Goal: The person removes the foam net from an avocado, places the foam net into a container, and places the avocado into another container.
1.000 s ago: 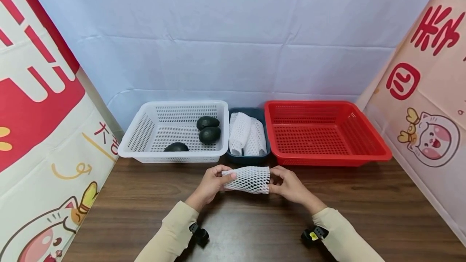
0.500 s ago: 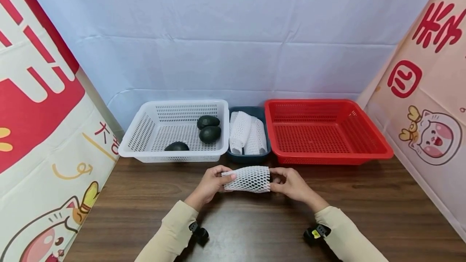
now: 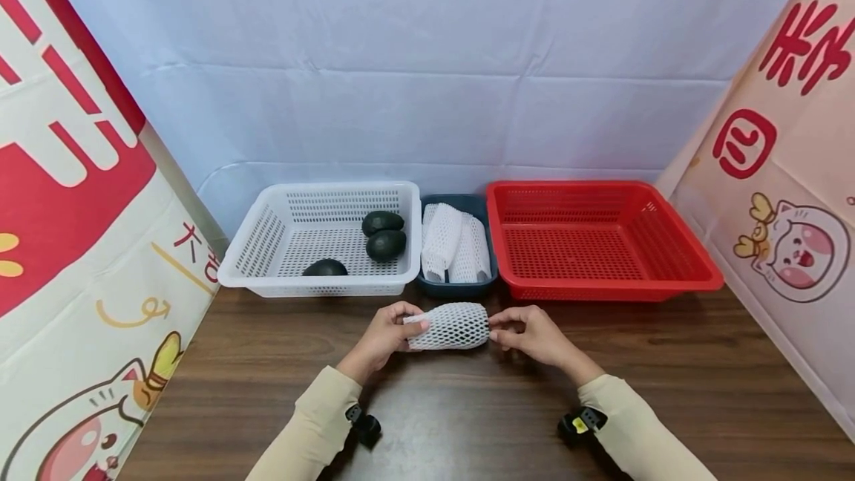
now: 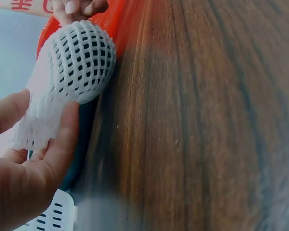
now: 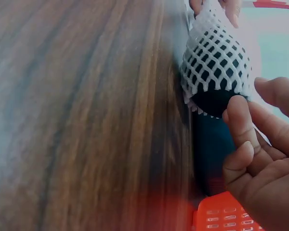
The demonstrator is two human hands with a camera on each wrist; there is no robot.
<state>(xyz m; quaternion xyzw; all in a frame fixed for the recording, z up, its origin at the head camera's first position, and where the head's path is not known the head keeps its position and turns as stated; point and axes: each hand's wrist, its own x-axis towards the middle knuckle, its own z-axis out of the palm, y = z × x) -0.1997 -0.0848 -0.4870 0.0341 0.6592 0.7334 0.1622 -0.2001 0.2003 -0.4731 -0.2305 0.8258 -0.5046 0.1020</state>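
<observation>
Now the white foam net [image 3: 447, 326] hugs the dark avocado inside it much more closely than half a second ago, when its right end flared open as a wide tube; that end has drawn in round the fruit, so the wrapping looks close to finished, with only a dark patch showing at the right opening in the right wrist view.

Going left to right: the white basket [image 3: 267, 273] at the back left holds three bare avocados [image 3: 385, 244], unmoved. Next to it the small dark blue tray [image 3: 476, 204] holds a stack of spare foam nets [image 3: 454, 245], also unchanged. In front of these, just above the wooden table [image 3: 234, 362], the left hand [image 3: 384, 336] grips the loose left end of the net, thumb on top and fingers curled beneath; the left wrist view shows the slack mesh pinched between thumb and fingers. The netted avocado lies between the two hands, lengthways, near the front of the blue tray. The right hand [image 3: 534, 334] sits at the net's right end with fingers curled; whereas before it held the flared rim wide, its fingertips now only meet the mesh edge, a light pinch at most, and I cannot tell for sure that it grasps. The red basket [image 3: 681, 273] at the back right has nothing in it, as before.
</observation>
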